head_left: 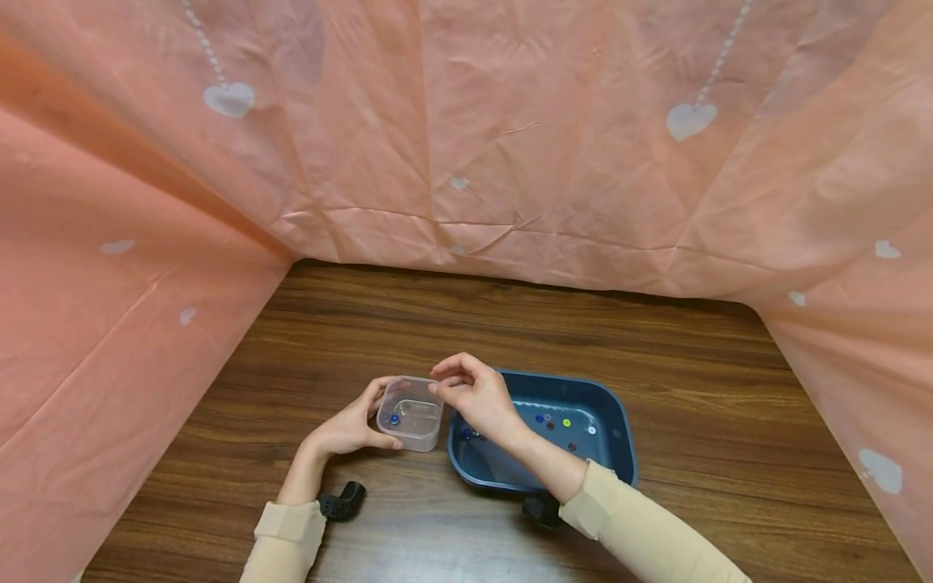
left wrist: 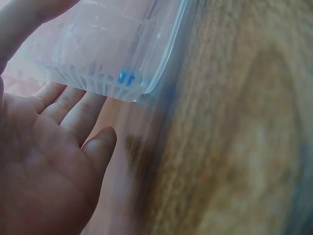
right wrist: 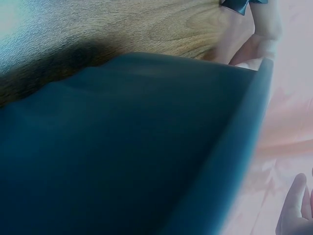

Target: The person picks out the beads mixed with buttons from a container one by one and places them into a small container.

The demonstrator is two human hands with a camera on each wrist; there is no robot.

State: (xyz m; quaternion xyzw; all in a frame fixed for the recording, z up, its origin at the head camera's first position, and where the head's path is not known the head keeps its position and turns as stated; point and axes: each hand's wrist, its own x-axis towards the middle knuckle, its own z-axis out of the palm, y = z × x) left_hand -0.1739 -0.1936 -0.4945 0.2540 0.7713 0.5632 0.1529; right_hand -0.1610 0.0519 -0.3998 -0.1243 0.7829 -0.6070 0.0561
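Note:
My left hand [head_left: 353, 425] holds a small clear plastic container [head_left: 420, 443] by its left side, thumb at the near side and fingers behind. A blue bead [head_left: 395, 419] lies inside it; the left wrist view shows the same blue bead [left wrist: 126, 78] through the wall. Over the container's right rim hangs my right hand [head_left: 481, 401], thumb and index fingertips close together. I cannot tell whether a bead is between them. Under the right wrist stands a dark blue basin [head_left: 619, 429], with several small beads of mixed colours on its bottom, some hidden by the hand.
Brown wood-grain table [head_left: 700, 389] lies under everything. Pink curtains [head_left: 466, 146] with white hearts close off the back and both sides. A black wrist device [head_left: 342, 501] sits at the left wrist, another [head_left: 541, 512] at the right.

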